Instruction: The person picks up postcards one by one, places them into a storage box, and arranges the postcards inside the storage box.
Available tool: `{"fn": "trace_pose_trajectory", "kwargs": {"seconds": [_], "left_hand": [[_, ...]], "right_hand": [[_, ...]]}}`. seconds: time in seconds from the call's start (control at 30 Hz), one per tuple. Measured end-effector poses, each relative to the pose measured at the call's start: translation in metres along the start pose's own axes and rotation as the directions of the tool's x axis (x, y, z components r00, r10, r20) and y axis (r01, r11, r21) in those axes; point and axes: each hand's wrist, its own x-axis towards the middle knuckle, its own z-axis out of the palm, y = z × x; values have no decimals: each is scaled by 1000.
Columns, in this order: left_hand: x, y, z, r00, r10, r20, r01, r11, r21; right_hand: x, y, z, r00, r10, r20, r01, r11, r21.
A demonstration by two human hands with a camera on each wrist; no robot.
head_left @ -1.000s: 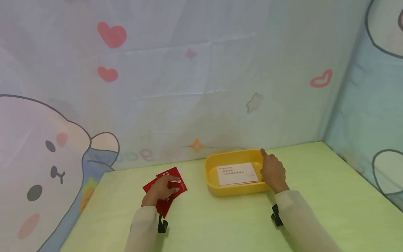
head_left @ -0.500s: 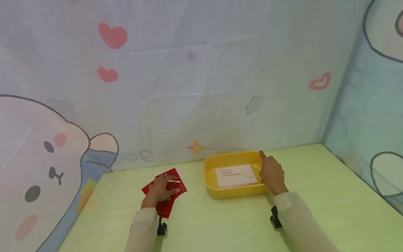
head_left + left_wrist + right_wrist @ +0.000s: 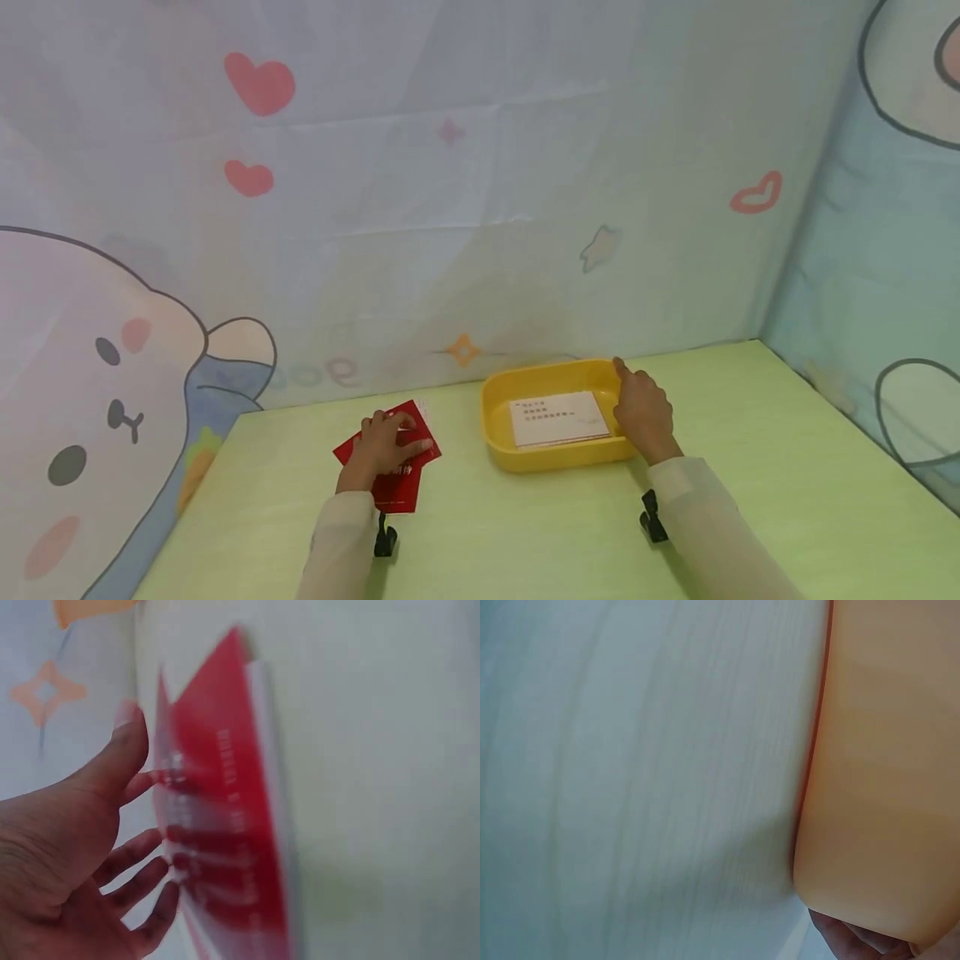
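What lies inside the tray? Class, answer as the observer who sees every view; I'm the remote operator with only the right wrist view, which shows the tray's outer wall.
Observer: A white card with printed text lies in the tray.
Operator: And what is the other of the two hands doing?
Observer: The left hand touches some red cards.
Operator: Are those squared up?
Observer: No, they overlap at different angles.

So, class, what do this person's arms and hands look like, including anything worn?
The left hand and right hand are bare: no gloves show. The left sleeve and right sleeve are plain pale cream, reaching the wrists. A small black device shows beside the left one, a similar black device beside the right.
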Motion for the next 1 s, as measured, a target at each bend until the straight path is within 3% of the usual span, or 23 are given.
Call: {"fn": "trace_pose_trajectory", "kwargs": {"seconds": [0.1, 0.23, 0.4, 0.7, 1.0], "left_hand": [[0, 2, -6, 998, 2, 57, -1, 1000, -23], [2, 1, -9, 996, -14, 89, 18, 999, -42], [3, 1, -6, 997, -50, 62, 54, 997, -59], [7, -2, -1, 997, -75, 23, 75, 997, -4], [8, -4, 4, 999, -50, -5, 49, 999, -3]], "right_hand": [[1, 2, -1, 1000, 4, -8, -4, 1000, -3], [1, 2, -1, 1000, 23, 4, -23, 1000, -6], [0, 0, 1, 1000, 22, 14, -22, 1000, -4], [-1, -2, 0, 1000, 7, -1, -7, 1000, 0], [0, 0, 1, 1000, 16, 3, -16, 1000, -2]]}}
